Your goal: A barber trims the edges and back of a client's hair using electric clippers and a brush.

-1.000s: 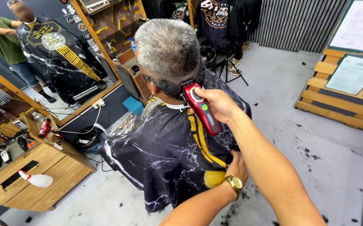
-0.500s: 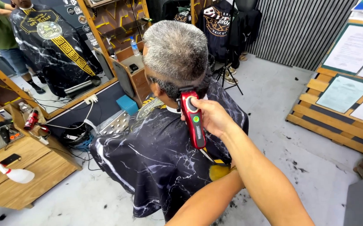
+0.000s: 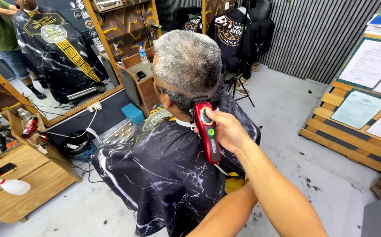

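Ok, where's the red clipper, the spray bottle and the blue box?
clipper (image 3: 208,134), head view, middle of its red body
spray bottle (image 3: 14,186), head view, its white belly
blue box (image 3: 133,113), head view, its top face

white paper sheets (image 3: 372,62) | green-edged boards | right wall

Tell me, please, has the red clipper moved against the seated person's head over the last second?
Yes. The red clipper in the right hand has climbed from the neck and collar up to the hairline at the back of the grey-haired head.
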